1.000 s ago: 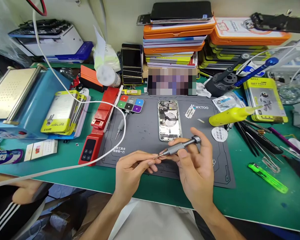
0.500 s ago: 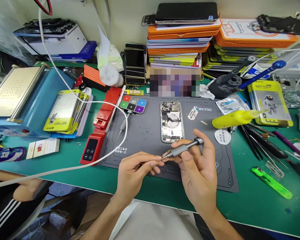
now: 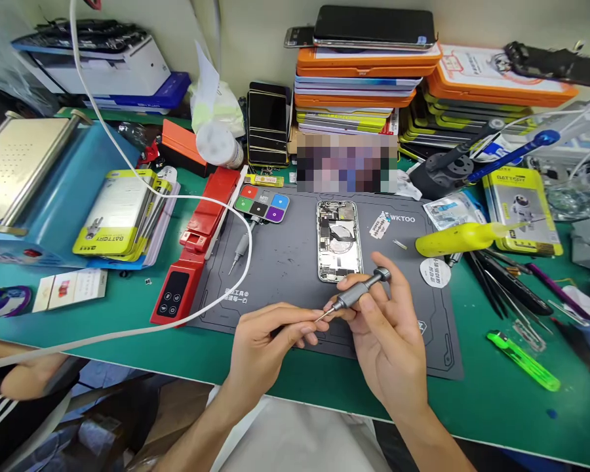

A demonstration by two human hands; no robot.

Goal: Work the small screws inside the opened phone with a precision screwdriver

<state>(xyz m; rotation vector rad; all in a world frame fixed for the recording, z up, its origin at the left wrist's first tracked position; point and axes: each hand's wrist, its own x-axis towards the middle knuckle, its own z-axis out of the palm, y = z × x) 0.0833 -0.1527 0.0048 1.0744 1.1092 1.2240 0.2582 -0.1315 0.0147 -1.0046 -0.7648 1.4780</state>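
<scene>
A grey precision screwdriver (image 3: 351, 295) lies in my right hand (image 3: 392, 334), gripped between thumb and fingers with its capped end up to the right. Its thin shaft points down-left to the fingertips of my left hand (image 3: 263, 347). Those fingers are pinched together at the tip; whatever small thing they may hold is hidden. Just beyond the hands, an opened phone (image 3: 340, 239) lies on the dark repair mat (image 3: 285, 262), its inner parts exposed. Neither hand visibly touches it. A second screwdriver (image 3: 240, 251) rests on the mat to the left.
A white cable (image 3: 248, 262) loops across the left side. Nearby are a red device (image 3: 177, 288) and a colored-square screw tray (image 3: 261, 204). On the right lie a yellow bottle (image 3: 455, 238), tweezers (image 3: 486, 285) and a green cutter (image 3: 524, 360). Stacked boxes (image 3: 354, 98) line the back.
The view has shifted slightly. My right hand and the screwdriver have moved a little, with the shaft now angled more steeply. Both hands keep their grip.
</scene>
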